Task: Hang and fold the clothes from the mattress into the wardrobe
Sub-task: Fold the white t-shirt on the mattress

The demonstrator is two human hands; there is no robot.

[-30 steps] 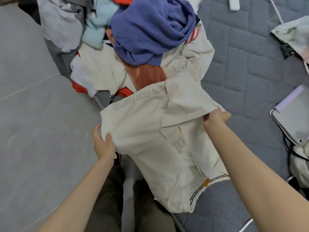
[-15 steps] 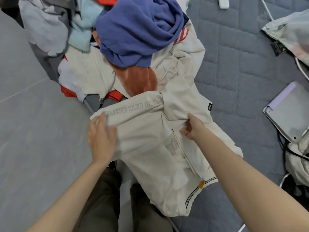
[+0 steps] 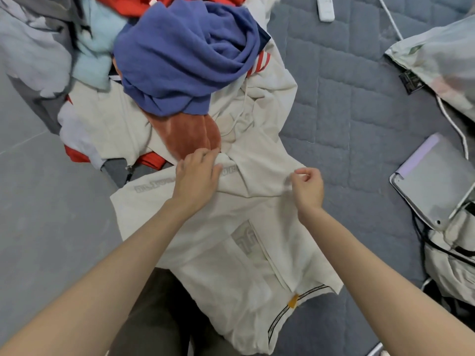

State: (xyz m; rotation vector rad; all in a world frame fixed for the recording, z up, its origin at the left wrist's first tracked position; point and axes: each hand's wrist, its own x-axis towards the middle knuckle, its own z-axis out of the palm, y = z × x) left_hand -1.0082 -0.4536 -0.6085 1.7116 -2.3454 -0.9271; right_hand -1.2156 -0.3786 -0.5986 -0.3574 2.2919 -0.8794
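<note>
A cream jacket (image 3: 231, 242) with grey lettering and a zip lies partly folded at the edge of the grey quilted mattress (image 3: 359, 124). My left hand (image 3: 198, 176) rests on its folded sleeve near the collar, fingers pinching the cloth. My right hand (image 3: 307, 187) pinches the fabric of the other folded sleeve at the jacket's right side. Behind the jacket is a heap of clothes: a blue garment (image 3: 185, 60) on top, a rust-coloured one (image 3: 187, 134) under it, another cream garment (image 3: 110, 124), pale blue and red pieces further back.
A laptop (image 3: 437, 178) with a purple edge lies on the mattress at right, beside a pale bag (image 3: 449, 273) with black cables. Another light bag (image 3: 437, 60) and a white cord lie at upper right. Grey floor (image 3: 46, 214) is on the left.
My left hand moved from the jacket's left edge up to the collar area. My right hand folded the right sleeve inward and shifted to pinch it near the right side.
</note>
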